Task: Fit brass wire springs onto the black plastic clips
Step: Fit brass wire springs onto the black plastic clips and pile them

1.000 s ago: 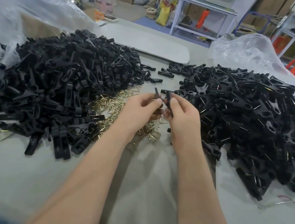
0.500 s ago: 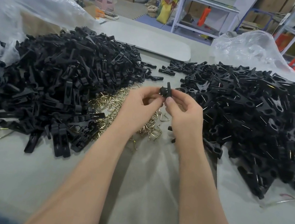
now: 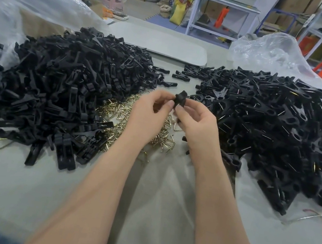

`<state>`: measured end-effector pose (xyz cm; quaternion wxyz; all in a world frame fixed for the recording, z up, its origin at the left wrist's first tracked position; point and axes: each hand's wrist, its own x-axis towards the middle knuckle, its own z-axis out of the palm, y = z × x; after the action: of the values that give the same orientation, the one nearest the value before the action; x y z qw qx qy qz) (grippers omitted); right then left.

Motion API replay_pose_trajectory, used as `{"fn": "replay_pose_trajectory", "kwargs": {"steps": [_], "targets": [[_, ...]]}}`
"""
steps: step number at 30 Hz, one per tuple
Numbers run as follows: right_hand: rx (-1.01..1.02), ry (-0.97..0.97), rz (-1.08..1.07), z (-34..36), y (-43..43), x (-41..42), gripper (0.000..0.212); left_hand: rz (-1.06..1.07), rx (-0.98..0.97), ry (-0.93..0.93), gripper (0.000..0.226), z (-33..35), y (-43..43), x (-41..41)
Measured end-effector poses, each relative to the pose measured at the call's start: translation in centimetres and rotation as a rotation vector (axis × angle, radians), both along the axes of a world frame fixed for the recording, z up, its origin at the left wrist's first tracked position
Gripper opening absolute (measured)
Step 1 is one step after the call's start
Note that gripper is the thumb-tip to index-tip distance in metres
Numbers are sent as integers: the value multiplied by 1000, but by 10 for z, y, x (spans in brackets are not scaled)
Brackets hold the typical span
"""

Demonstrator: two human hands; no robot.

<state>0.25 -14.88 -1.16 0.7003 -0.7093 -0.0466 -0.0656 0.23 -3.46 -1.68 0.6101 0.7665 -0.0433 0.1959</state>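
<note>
Both of my hands hold one black plastic clip (image 3: pixel 180 100) above the table's middle. My left hand (image 3: pixel 149 113) pinches it from the left with thumb and fingertips; my right hand (image 3: pixel 195 120) pinches it from the right. Whether a spring sits on this clip is hidden by my fingers. A heap of brass wire springs (image 3: pixel 122 115) lies under and left of my hands. A big pile of black clip halves (image 3: pixel 64 94) is on the left. Another pile of black clips (image 3: pixel 279 129), with wire glinting in them, is on the right.
Clear plastic bags lie at the far left (image 3: pixel 20 0) and far right (image 3: pixel 272 49). A white oval tray (image 3: pixel 159 42) sits behind the piles. One stray spring (image 3: pixel 1 143) lies by the left pile's front edge. Grey cloth (image 3: pixel 162 208) covers the table near me.
The clip parts were held slightly apart a second ago; now both hands press them together as one compact piece, raised a little higher above the springs.
</note>
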Motion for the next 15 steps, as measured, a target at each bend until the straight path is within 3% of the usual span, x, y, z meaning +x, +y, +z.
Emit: {"fn": "replay_pose_trajectory", "kwargs": {"steps": [2,5,10,15], "targets": [[-148,-53,-99,-2,-2,0,15,-1,-96,15,25,-1,-1,1],[-179,-145,-230,0,-5,-1,16,-32,-270,67,23,-3,-1,1],[-193,-181,-110,1,8,-4,25,-52,-203,45,28,-3,-2,1],[-175,-166,-59,0,8,-3,23,-66,-205,55,14,-4,-1,2]]}}
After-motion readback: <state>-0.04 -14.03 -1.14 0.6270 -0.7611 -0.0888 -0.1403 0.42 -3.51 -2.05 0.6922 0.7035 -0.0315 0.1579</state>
